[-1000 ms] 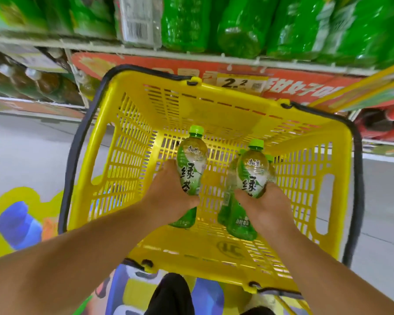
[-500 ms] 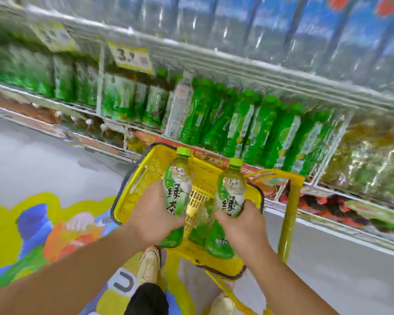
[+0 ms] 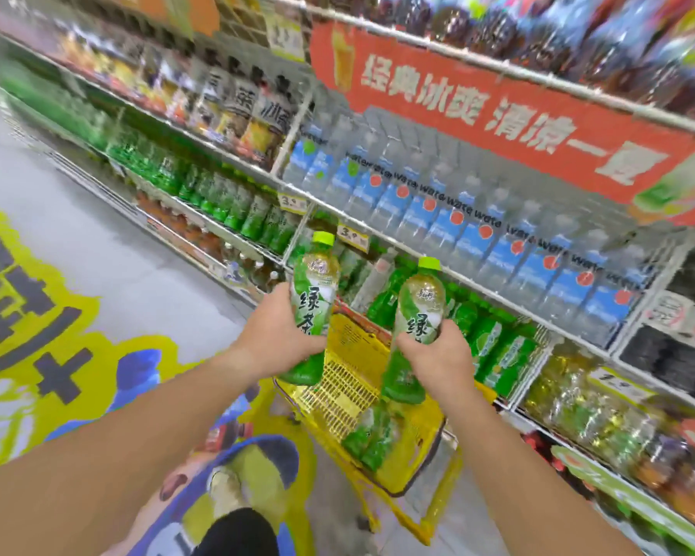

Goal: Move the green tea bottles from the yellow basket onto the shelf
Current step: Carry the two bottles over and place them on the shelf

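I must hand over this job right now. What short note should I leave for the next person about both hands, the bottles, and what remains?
Left hand: grips one green tea bottle, upright, above the yellow basket.
Right hand: grips a second bottle, slightly tilted, also above the basket.
Basket: more green bottles lie inside; blur hides the count.
Done: two bottles lifted out.
Left: set both on the shelf by the shelved green bottles, then empty the basket.
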Action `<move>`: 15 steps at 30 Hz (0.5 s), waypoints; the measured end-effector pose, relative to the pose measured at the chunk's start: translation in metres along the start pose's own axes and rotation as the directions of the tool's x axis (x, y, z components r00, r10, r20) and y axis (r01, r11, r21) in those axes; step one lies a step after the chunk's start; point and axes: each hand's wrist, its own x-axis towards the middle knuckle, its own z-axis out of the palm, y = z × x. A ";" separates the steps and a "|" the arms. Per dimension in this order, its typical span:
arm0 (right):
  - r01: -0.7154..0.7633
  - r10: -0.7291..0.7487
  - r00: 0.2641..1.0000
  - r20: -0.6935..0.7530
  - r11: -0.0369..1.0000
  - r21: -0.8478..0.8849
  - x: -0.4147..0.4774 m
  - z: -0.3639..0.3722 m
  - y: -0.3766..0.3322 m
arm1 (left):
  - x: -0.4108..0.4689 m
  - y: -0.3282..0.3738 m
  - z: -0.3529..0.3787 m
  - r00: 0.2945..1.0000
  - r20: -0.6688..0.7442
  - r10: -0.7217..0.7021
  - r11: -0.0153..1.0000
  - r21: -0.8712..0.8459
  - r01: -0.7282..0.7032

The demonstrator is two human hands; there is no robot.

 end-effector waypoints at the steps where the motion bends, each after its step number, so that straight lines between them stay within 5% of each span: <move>1: 0.017 -0.017 1.000 0.007 1.000 -0.002 0.000 -0.001 -0.013 | -0.002 0.002 -0.013 1.000 -0.027 0.007 1.000 -0.003 -0.007; 15: 0.301 -0.302 0.945 0.122 0.953 0.030 -0.002 0.089 -0.189 | 0.019 -0.039 -0.160 0.945 -0.322 -0.049 0.995 -0.103 0.016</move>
